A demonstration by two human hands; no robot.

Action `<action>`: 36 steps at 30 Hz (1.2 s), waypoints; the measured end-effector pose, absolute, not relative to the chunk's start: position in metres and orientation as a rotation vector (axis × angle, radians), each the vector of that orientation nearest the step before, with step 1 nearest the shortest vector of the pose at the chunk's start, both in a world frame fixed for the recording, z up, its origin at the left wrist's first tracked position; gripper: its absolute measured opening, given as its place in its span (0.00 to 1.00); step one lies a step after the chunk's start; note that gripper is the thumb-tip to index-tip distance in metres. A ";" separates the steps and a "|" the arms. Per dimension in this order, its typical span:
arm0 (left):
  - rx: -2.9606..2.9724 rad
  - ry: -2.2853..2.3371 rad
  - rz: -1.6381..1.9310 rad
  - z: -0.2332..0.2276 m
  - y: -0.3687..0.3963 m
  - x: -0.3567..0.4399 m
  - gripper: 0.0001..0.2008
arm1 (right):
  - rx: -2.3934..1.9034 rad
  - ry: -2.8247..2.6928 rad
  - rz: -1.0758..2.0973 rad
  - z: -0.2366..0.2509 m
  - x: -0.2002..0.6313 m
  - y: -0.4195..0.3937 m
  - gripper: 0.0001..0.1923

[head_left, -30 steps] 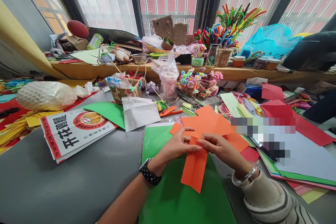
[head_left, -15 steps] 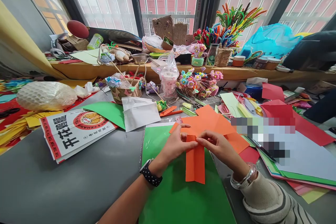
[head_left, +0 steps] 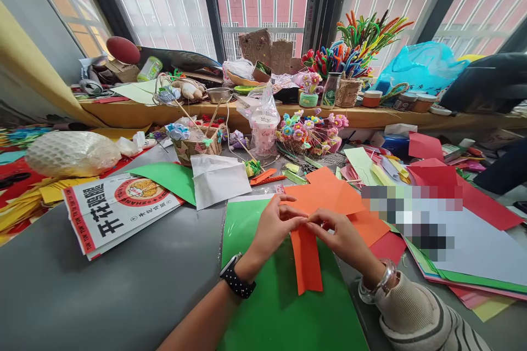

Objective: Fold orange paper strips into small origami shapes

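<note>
Both hands pinch the top end of a folded orange paper strip [head_left: 307, 260] that hangs down over a green sheet [head_left: 267, 307] on the grey table. My left hand [head_left: 275, 226], with a black watch at the wrist, grips the strip's upper left edge. My right hand [head_left: 338, 236], with a bracelet and striped sleeve, grips the upper right edge. Fingertips of both hands meet at the strip's top. More orange paper sheets [head_left: 329, 192] lie just behind the hands.
A printed white bag [head_left: 115, 211] and a white paper pouch [head_left: 218, 175] lie to the left. Red, green and white sheets [head_left: 465, 214] pile up on the right. Baskets of paper flowers [head_left: 310, 131], a plastic cup [head_left: 264, 129] and pipe cleaners [head_left: 358, 44] crowd the back ledge.
The strip has been folded narrower lengthwise and turned more upright. Both hands have shifted slightly up and closer together at its top end.
</note>
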State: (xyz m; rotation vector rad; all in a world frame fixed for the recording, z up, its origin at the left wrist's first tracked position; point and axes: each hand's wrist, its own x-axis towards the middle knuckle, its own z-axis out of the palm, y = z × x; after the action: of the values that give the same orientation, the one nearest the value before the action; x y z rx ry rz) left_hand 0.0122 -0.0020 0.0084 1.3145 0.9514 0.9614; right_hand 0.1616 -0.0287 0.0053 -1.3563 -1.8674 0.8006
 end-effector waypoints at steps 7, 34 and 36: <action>1.331 0.986 1.008 0.007 -0.002 0.011 0.19 | -1.368 -1.814 0.741 0.006 0.160 -0.030 0.12; 1.160 0.959 1.031 0.011 0.001 0.008 0.21 | -1.354 -1.619 0.912 0.012 0.166 -0.031 0.12; 1.155 0.980 1.067 0.011 0.000 0.009 0.21 | -1.366 -1.605 0.912 0.012 0.167 -0.030 0.12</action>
State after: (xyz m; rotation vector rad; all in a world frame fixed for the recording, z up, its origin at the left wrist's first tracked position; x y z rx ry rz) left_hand 0.0089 0.0002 0.0108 1.1548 0.9803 1.0668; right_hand 0.1674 -0.0303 0.0119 -1.3660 -1.6045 0.9119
